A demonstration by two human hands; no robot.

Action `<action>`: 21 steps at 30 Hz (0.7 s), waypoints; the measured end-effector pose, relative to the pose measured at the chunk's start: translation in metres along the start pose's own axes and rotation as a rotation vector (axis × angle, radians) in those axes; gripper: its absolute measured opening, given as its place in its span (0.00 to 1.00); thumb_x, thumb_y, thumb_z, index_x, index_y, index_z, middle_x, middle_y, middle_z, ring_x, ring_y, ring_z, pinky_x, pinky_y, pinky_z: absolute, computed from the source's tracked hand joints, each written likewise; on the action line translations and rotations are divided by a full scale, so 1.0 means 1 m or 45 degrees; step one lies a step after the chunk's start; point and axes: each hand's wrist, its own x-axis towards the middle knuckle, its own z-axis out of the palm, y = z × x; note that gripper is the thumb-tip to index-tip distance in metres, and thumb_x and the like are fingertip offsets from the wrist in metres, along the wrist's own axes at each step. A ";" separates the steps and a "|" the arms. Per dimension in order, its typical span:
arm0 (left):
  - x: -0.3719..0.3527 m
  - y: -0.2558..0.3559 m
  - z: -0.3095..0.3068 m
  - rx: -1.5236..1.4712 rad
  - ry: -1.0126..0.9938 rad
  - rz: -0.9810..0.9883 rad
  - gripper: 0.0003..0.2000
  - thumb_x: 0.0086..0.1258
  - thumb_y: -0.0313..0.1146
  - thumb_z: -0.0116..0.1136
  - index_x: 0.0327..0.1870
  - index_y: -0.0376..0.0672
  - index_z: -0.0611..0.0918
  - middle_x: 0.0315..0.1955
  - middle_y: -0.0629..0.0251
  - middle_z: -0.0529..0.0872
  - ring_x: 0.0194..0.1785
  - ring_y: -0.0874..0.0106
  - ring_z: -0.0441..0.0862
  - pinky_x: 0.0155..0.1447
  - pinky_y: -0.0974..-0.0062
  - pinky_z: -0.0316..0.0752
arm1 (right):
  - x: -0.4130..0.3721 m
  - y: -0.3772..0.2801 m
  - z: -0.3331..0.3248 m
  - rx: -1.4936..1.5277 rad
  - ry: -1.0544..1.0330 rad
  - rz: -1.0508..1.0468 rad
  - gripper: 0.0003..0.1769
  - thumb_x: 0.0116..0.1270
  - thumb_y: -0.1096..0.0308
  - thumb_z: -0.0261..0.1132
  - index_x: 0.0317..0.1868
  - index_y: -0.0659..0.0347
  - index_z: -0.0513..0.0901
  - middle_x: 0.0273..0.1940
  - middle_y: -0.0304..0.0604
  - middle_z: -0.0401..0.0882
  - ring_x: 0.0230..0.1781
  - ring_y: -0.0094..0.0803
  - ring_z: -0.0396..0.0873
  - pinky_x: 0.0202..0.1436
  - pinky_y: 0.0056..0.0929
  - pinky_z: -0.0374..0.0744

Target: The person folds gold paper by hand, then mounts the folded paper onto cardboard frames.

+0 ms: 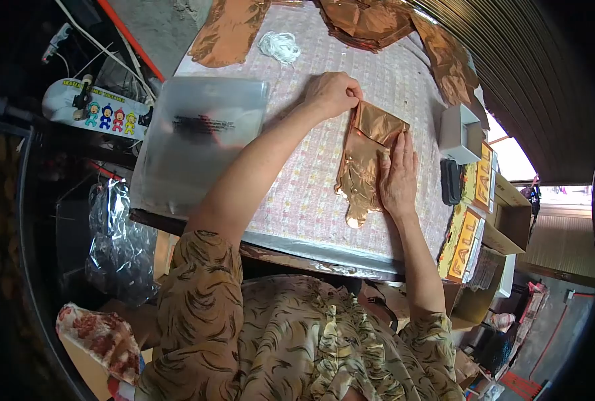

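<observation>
A folded piece of shiny copper-coloured foil [371,150], which looks like a deflated foil balloon, lies flat on the cloth-covered table. Its upper part is doubled over into a neat flap; the lower end is crinkled, with a rounded tab. My left hand [334,93] pinches the foil's upper left corner between thumb and fingers. Along the right edge, my right hand [399,177] rests flat with its fingers stretched out, pressing on the foil. Left of my left forearm is a stack of clear plastic bags [197,160] with dark printing.
More copper foil pieces [230,30] and a bundle of white string [279,48] lie at the back. On the right stand a small white box [459,134], a black case [451,182] and yellow "FALL" packages [464,244]. A skateboard deck [100,110] is off the left edge.
</observation>
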 end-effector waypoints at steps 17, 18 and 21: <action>-0.004 -0.004 0.006 0.057 0.111 0.143 0.06 0.64 0.30 0.68 0.40 0.46 0.93 0.41 0.60 0.90 0.45 0.62 0.88 0.52 0.66 0.82 | -0.001 0.005 0.007 -0.053 0.022 -0.039 0.36 0.85 0.56 0.50 0.82 0.68 0.51 0.82 0.60 0.54 0.83 0.54 0.52 0.84 0.52 0.52; -0.003 -0.005 0.007 0.046 0.117 0.145 0.06 0.64 0.30 0.68 0.40 0.46 0.93 0.40 0.59 0.90 0.44 0.62 0.88 0.52 0.67 0.82 | -0.002 0.005 0.006 -0.052 0.017 -0.037 0.37 0.85 0.56 0.50 0.82 0.68 0.51 0.82 0.60 0.54 0.83 0.54 0.53 0.84 0.52 0.53; -0.004 -0.004 0.006 0.042 0.124 0.156 0.06 0.65 0.30 0.68 0.40 0.45 0.93 0.40 0.59 0.90 0.44 0.62 0.88 0.52 0.67 0.82 | 0.001 0.002 0.005 -0.063 0.009 -0.018 0.37 0.84 0.55 0.51 0.81 0.70 0.53 0.81 0.61 0.54 0.83 0.53 0.53 0.85 0.51 0.52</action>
